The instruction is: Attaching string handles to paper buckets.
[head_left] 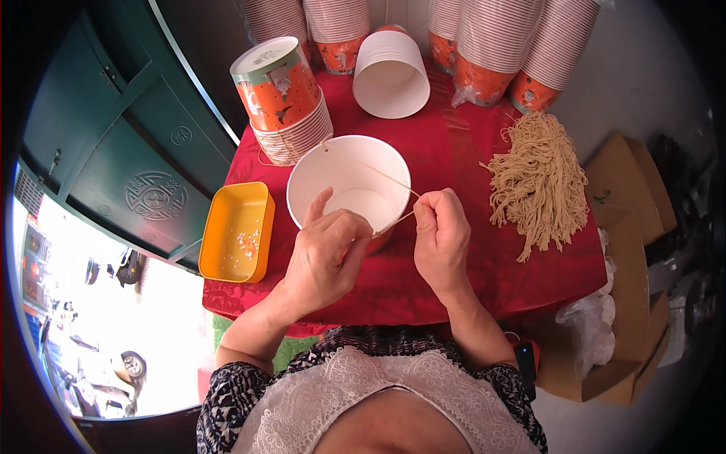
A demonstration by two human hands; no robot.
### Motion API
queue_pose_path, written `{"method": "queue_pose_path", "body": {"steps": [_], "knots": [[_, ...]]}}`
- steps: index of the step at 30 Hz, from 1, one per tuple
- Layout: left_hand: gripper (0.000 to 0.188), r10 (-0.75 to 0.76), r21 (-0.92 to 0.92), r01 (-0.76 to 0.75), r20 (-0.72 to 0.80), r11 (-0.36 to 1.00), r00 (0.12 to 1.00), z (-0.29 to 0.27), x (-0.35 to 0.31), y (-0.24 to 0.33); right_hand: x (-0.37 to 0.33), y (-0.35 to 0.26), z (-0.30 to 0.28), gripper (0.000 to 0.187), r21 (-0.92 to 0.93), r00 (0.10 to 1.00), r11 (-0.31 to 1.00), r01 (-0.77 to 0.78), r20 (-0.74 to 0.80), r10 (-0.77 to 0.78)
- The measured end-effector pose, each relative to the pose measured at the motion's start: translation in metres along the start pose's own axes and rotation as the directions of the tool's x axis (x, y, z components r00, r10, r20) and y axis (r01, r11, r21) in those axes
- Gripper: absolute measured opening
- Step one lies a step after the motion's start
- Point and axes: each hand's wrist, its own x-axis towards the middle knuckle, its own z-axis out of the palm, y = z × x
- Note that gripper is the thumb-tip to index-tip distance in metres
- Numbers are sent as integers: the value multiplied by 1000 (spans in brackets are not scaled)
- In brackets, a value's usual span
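Note:
A large paper bucket point(310, 178), white inside, stands upright in front of me. A tan string point(378, 175) runs from a hole in its far left wall across the mouth to my right hand point(441, 233). That hand is closed in a pinch on the string, just right of the rim. From there the string slants down to the near rim, where my left hand point(327, 253) has its thumb and index finger pressed together on it; its little finger sticks up. The left fingertips are partly hidden.
A yellow tray point(265, 234) with small pale bits lies at left. Behind it stand orange-printed upturned buckets point(280, 98); a white stack point(389, 83) lies on its side. A heap of tan strings point(537, 181) is at right. Tall bucket stacks point(495, 45) line the back; cardboard boxes point(624, 280) flank the red-covered table point(469, 287).

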Motion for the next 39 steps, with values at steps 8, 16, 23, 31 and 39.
{"method": "queue_pose_path", "body": {"steps": [8, 16, 23, 31, 39], "knots": [[17, 32, -21, -31, 29, 999, 999, -1, 3, 0, 0, 7, 6, 10, -144, 999, 989, 37, -27, -41], [19, 40, 8, -41, 15, 999, 999, -6, -3, -3, 5, 0, -8, 18, 12, 990, 996, 85, 113, -86], [40, -117, 7, 130, -398, 991, 910, -2, -24, -10, 5, -2, -16, 31, 17, 906, 985, 174, 390, -167], [44, -535, -586, 264, -353, 766, 768, 12, -60, -39, -12, -8, -1, 11, 302, 981, 934, -189, 96, 168], [21, -603, -820, 167, -249, 548, 758, 15, -56, -22, -20, -12, 12, 15, 707, 938, 664, -241, -7, 348]]}}
